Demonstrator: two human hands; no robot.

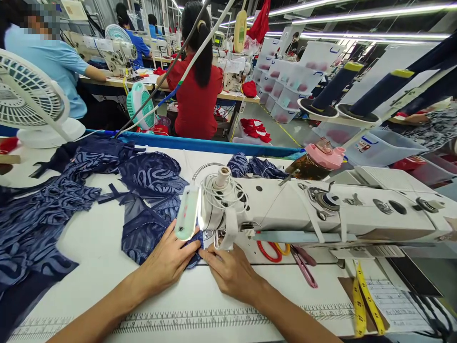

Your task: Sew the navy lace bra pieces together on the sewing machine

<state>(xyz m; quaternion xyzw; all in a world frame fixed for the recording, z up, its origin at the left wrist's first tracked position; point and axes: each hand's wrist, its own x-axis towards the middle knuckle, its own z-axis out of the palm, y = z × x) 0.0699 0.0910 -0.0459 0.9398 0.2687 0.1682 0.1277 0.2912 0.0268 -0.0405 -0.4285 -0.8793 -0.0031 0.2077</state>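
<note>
A navy patterned bra (152,233) lies on the white sewing table, its right edge at the needle area of the sewing machine (285,205). My left hand (167,259) rests on the bra's edge, fingers close together and pressing the fabric just left of the presser foot. My right hand (233,274) holds the fabric edge by the fingertips in front of the foot; the machine head partly hides its fingers. A small lit pale-green lamp (187,214) hangs over my left fingers. The needle tip and seam are hidden.
More navy pieces (39,219) lie at left, beside a white fan (30,90). Red-handled scissors (269,252), pink tweezers-like tool (305,269) and yellow tape measure (360,305) lie at right. Thread cones (337,88) stand behind the machine. Co-workers sit ahead, one in red (198,102).
</note>
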